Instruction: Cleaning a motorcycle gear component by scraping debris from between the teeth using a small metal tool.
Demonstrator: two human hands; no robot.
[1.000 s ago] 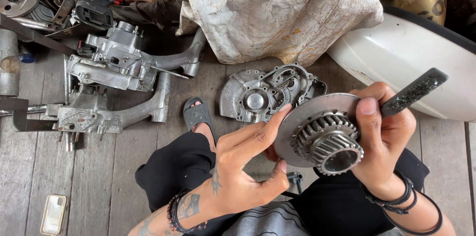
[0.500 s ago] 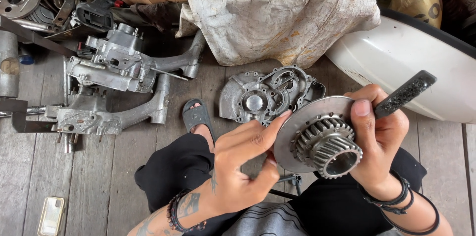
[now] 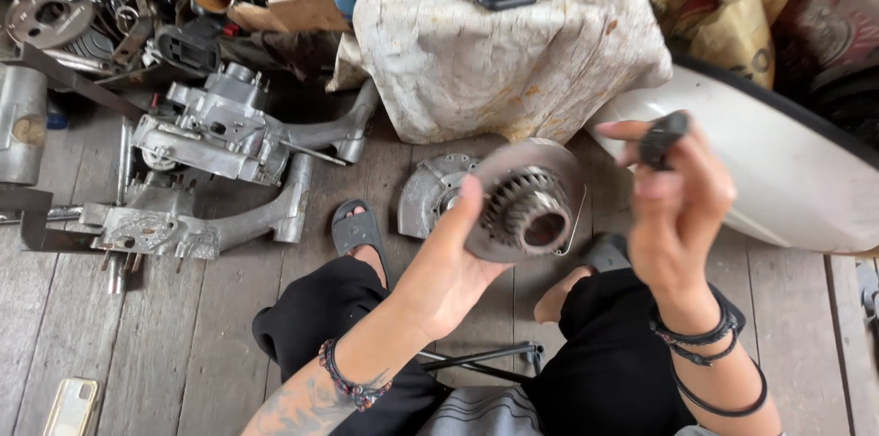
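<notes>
Two hands up: left hand (image 3: 444, 276) grip pinching toothed metal disc (image 3: 526, 202), right hand (image 3: 678, 207) grip around black tool (image 3: 661, 138).

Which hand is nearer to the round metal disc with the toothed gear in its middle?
Left. The left hand holds the round metal disc with the toothed gear from its lower left edge. The right hand is apart from it, to the right, gripping a small black tool.

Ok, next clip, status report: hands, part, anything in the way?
Left hand grips geared disc at its edge. Right hand holds dark tool handle, off the disc. Engine cover lies on floor behind; nothing between.
</notes>
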